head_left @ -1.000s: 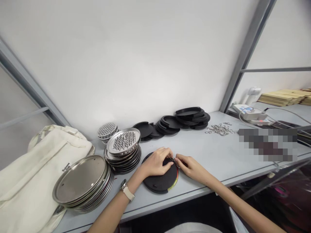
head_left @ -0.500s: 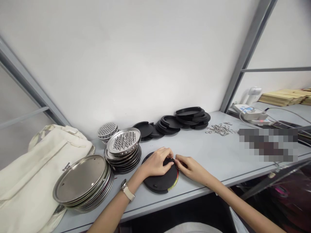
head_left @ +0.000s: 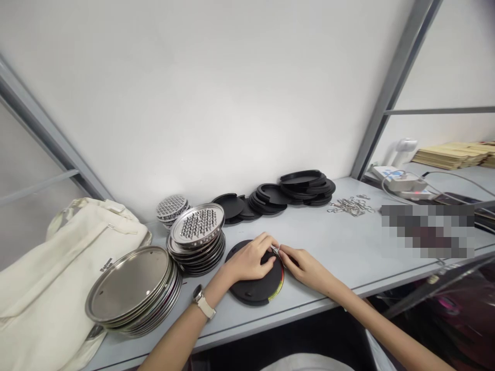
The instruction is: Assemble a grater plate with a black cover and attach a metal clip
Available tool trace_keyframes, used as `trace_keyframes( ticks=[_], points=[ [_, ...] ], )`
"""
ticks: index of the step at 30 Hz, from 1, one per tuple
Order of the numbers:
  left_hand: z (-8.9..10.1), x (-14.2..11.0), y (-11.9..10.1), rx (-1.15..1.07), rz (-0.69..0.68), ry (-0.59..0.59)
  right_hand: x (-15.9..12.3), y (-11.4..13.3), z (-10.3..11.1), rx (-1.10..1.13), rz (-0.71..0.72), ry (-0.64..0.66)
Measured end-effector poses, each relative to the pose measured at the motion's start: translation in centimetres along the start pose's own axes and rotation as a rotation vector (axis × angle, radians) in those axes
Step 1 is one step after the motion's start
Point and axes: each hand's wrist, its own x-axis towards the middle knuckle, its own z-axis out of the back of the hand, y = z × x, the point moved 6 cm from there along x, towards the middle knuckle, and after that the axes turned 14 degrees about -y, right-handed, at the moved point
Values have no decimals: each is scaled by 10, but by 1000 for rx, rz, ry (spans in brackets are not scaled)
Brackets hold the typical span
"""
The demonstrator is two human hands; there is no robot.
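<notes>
A black round plate-like cover (head_left: pixel 257 291) lies flat on the table, with a red and yellow-green edge showing at its right side. My left hand (head_left: pixel 251 260) lies over it, fingers curled and thumb bent in at the cover's upper right rim. There, my right hand (head_left: pixel 299 264) pinches a small metal clip (head_left: pixel 275 249) between thumb and forefinger. The clip is partly hidden by the fingertips. Loose metal clips (head_left: pixel 351 206) lie in a small heap farther right. Behind my hands, several more black covers (head_left: pixel 270 195) are piled along the wall.
Left of the cover stands a stack of round metal graters (head_left: pixel 199 225), with a smaller grater stack (head_left: pixel 172 207) behind it. Round metal trays (head_left: pixel 127 283) are piled near the cream bag (head_left: pixel 69 268). A grey frame post (head_left: pixel 394 93), cables and a white device (head_left: pixel 394 178) are at right.
The black cover has shifted very slightly at its near edge. My fingers have moved a little at the rim, and more of the metal clip shows between them.
</notes>
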Motion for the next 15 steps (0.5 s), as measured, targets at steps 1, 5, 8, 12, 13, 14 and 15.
trace_keyframes(
  ticks=[1, 5, 8, 12, 13, 14, 15],
  points=[
    [0, 0, 0, -10, 5, 0, 0, 0, 0, -3, -2, 2],
    [-1, -2, 0, -30, 20, 5, 2, 0, -1, -20, -8, 7],
    [-2, -2, -1, -5, 9, 12, 3, 2, 0, -9, -9, 18],
    [0, 0, -2, 107, -14, -7, 3, 4, 0, 0, -7, 40],
    [0, 1, -2, 126, -17, -11, 3, 4, 0, -7, -8, 43],
    [0, 1, -2, 137, -17, -13, 3, 3, 0, -15, -9, 43],
    [0, 2, -2, 143, -17, -14, 2, 3, 0, -22, -8, 42]
  ],
)
